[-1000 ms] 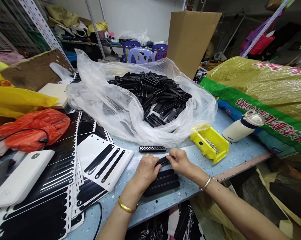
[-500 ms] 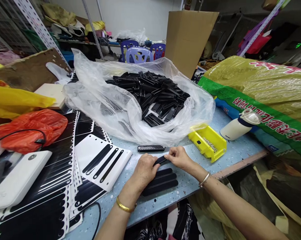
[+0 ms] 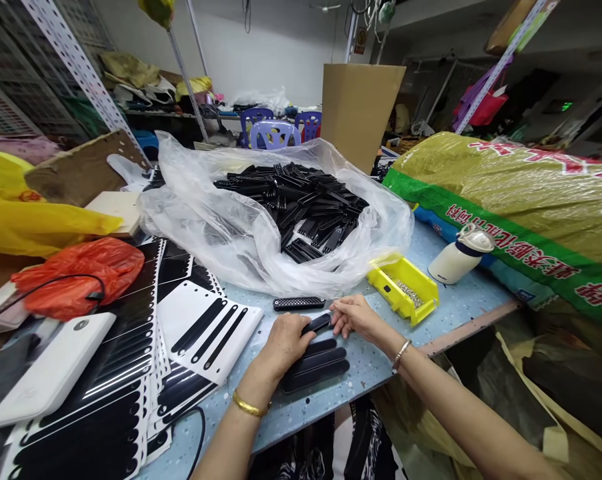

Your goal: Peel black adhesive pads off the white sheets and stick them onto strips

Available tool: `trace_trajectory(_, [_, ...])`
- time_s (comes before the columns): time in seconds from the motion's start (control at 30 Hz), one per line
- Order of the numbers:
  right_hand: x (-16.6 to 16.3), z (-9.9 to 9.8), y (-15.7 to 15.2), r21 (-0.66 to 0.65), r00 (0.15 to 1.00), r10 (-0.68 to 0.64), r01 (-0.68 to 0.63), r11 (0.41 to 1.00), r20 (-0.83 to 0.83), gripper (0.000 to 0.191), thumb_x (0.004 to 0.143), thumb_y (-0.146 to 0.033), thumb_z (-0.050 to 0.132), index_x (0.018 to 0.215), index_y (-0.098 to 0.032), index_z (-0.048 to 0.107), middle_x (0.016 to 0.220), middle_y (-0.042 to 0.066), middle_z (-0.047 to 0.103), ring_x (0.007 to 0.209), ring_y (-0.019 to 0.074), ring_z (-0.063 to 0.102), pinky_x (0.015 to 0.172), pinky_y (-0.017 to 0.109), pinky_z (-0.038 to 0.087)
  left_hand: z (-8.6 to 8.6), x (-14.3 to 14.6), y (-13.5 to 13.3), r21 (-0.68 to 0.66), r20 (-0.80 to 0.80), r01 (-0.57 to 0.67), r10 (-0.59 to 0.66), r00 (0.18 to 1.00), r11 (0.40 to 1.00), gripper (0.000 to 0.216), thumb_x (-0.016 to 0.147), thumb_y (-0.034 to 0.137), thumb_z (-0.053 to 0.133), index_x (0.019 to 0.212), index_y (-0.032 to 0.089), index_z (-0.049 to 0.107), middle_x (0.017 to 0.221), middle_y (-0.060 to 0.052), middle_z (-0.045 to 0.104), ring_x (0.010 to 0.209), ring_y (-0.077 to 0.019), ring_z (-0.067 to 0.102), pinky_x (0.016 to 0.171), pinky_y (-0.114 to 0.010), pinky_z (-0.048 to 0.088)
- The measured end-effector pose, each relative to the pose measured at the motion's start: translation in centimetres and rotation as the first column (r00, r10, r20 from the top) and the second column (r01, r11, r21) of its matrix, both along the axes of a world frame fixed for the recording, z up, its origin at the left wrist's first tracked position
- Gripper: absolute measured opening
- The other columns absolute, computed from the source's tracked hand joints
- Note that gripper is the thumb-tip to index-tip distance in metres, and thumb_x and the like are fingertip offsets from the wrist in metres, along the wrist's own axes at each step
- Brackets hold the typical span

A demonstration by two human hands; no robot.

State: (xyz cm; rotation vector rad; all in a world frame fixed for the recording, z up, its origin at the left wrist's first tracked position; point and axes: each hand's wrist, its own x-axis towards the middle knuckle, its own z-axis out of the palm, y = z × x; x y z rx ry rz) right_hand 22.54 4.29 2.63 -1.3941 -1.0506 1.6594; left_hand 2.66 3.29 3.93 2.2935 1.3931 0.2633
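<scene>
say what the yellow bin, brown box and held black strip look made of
Yellow bin: likely plastic, smooth, moulded-looking walls. Brown box: apparently matte cardboard, plain flat panels. Black strip: dark, smooth, low-sheen surface; perhaps plastic or rubber, too small to tell.

This looked like a small workshop or assembly room. A speckled blue tabletop [image 3: 368, 365] carried a clear plastic bag [image 3: 205, 223] spread around a heap of similar black parts [image 3: 301, 193], a yellow bin [image 3: 397, 301] of tiny metal pieces [image 3: 409, 292], and layered sheets [image 3: 173, 303] of black strips [image 3: 199, 327]. Perforated metal posts [image 3: 73, 63] rose around it, and behind stood a cardboard box [image 3: 359, 117], purple plastic chairs [image 3: 275, 127] and a cluttered shelf [image 3: 221, 117].
</scene>
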Motion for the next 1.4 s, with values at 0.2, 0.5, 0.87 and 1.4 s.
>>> trace_trajectory(0.2, [-0.7, -0.3, 0.0, 0.066, 0.986, 0.059, -0.07, 0.995, 0.158, 0.023, 0.074, -0.037, 0.065, 0.072, -0.015, 0.06, 0.051, -0.001, 0.061, 0.035, 0.0113, 0.057, 0.027, 0.017, 0.038, 1.3, 1.0, -0.3, 0.025, -0.057, -0.033, 0.034, 0.998, 0.999, 0.028, 0.087, 0.039, 0.055, 0.085, 0.018, 0.074, 0.081, -0.011, 0.074, 0.081, -0.0253, 0.067, 0.071, -0.032, 0.041])
trace_trajectory(0.5, [-1.7, -1.6, -0.5, 0.155, 0.955, -0.02, -0.028, 0.987, 0.295, 0.02, 0.073, -0.025, 0.061, 0.055, -0.019, 0.053, 0.039, -0.006, 0.051, 0.031, 0.0083, 0.048, 0.028, 0.016, 0.034, 0.5, 3.0, 2.2, -0.089, -0.019, -0.094, 0.092, 0.996, 0.992, 0.031, 0.084, 0.045, 0.057, 0.082, 0.023, 0.078, 0.07, -0.004, 0.073, 0.071, -0.0185, 0.064, 0.061, -0.026, 0.038])
trace_trajectory(0.87, [-1.8, -1.2, -1.3, 0.195, 0.936, -0.043, -0.028, 0.98, 0.35, 0.023, 0.074, -0.027, 0.053, 0.052, -0.02, 0.05, 0.042, -0.004, 0.052, 0.033, 0.0103, 0.048, 0.032, 0.02, 0.035, 0.9, -1.4, -0.2, 0.117, -0.115, -0.28, 0.293, 0.949, 0.953, 0.036, 0.094, 0.037, 0.043, 0.088, 0.018, 0.074, 0.084, -0.012, 0.072, 0.083, -0.0245, 0.064, 0.07, -0.031, 0.038])
trace_trajectory(1.4, [-4.7, 0.5, -0.1, 0.287, 0.537, -0.03, -0.403, 0.869, 0.843, 0.034, 0.069, -0.053, 0.075, 0.063, -0.019, 0.072, 0.066, 0.004, 0.068, 0.066, 0.0179, 0.06, 0.057, 0.025, 0.036, -2.6, -3.9, -2.5, -0.023, 0.371, -0.454, 0.429, 0.824, 0.891, 0.026, 0.086, 0.026, 0.05, 0.084, 0.021, 0.075, 0.086, -0.005, 0.078, 0.08, -0.0214, 0.07, 0.07, -0.028, 0.046])
